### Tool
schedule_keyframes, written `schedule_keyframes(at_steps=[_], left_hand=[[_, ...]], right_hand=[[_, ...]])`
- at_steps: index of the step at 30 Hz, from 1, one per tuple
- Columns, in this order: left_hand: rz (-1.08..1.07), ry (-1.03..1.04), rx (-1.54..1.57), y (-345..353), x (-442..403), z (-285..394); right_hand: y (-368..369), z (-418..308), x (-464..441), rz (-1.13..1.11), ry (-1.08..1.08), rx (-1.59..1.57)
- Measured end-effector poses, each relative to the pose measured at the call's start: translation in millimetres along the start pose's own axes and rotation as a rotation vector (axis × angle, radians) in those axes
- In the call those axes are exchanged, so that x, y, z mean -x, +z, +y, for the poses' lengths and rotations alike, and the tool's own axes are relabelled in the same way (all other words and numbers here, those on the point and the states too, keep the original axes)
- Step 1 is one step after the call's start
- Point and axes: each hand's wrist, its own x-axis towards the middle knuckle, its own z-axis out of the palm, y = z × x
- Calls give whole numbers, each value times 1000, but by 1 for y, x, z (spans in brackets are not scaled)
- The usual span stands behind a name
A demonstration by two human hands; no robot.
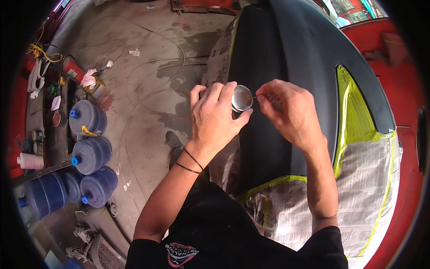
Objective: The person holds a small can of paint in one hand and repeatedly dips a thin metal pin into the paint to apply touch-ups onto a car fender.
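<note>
My left hand (215, 110) is wrapped round a small round silver container (242, 98), its flat circular face turned up toward the camera. Just right of it, my right hand (286, 107) has thumb and fingers pinched together. A thin dark tip shows at the pinch, close to the container's rim, but what it belongs to is hidden. Both hands are over a dark grey car panel (309, 54). Newspaper (363, 179) and yellow-green tape (356, 107) cover parts beside the panel.
Several blue water jugs (92, 150) lie at the left, near a cluttered shelf (56, 119). A hose (183, 62) curls over the stained concrete floor (148, 40). A red surface (405, 80) borders the right side. Paper scraps (134, 53) are on the floor.
</note>
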Motion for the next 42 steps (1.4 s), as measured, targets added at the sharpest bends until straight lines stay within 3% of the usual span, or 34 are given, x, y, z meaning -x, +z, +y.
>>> schedule_keyframes(at_steps=[16, 21, 24, 27, 33, 39, 42], left_hand=[[-11, 44, 40, 30, -18, 4], [-18, 48, 38, 29, -26, 8], [-10, 39, 46, 30, -24, 4], [-24, 13, 57, 27, -11, -3], [-44, -27, 67, 18, 13, -15], [-73, -66, 54, 10, 23, -20], [-86, -79, 52, 8, 24, -21]], right_hand=[[1, 33, -12, -62, -54, 139], [-14, 39, -17, -4, 41, 78], [-28, 75, -43, 197, 115, 63], [-43, 142, -96, 346, 65, 327], [-60, 228, -174, 310, 8, 581], [-57, 234, -187, 183, 80, 661], [-57, 242, -182, 225, 48, 644]])
